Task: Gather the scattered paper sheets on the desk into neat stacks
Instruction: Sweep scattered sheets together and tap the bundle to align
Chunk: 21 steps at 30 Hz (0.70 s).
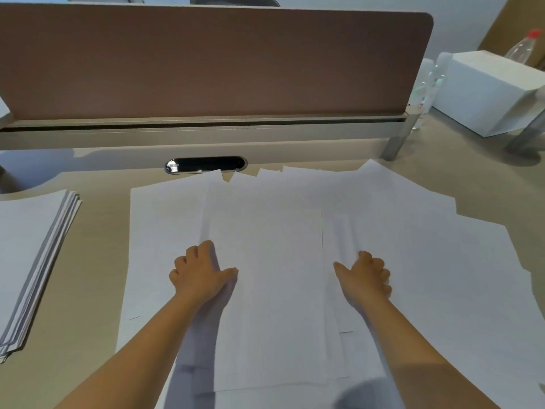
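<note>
Between our hands lies a pile of sheets (265, 290), its long edges running away from us, resting on a wider spread of loose sheets (427, 261) that fans out beyond and to the right of both hands across the counter (88, 290). Our left hand (200, 273) sits at the pile's left edge, fingers curled against that edge and thumb lying on top of the paper, so it grips the side of the pile. Our right hand (365, 276) sits at the pile's right edge in the mirror pose, fingers curled at the paper and thumb pointing inward over the top; blur keeps us from telling how many sheets it holds. Well to the left of our left hand a stack (29, 246) of sheets lies apart from the spread, its edges slightly stepped. Beyond the hands, past the far edge of the spread, we see a dark cable slot (205, 164) in the counter and a brown divider (206, 63) standing behind it. Far off to the right of our right hand are a white box (483, 90) and plastic bottles (522, 48).
</note>
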Motion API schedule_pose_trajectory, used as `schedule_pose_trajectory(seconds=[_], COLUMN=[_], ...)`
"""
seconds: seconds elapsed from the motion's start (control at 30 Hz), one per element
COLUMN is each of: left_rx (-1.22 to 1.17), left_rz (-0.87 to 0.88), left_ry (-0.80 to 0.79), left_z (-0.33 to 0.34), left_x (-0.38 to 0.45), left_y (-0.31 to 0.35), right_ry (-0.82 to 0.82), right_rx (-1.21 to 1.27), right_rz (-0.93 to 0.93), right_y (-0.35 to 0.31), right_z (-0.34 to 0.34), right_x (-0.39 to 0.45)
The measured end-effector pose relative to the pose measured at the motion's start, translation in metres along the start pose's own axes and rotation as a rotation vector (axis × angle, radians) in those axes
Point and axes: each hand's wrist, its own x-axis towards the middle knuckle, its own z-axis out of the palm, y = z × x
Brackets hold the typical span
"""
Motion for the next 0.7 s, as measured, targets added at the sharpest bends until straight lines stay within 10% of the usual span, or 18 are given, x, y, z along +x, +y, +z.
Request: schedule_pose_trajectory(seconds=[0.47,0.7], left_rx=[-0.391,-0.404], left_rz=[-0.317,-0.204], left_ry=[-0.108,-0.182], left_z=[-0.013,-0.010], left_x=[0.004,-0.004], left_y=[-0.011,-0.012], right_ry=[-0.033,-0.043], right_rx=[-0.042,-0.004], right_rz=[0.067,0.037], right_y=[0.021,0.018], right_z=[-0.016,-0.021], right_x=[-0.002,-0.006])
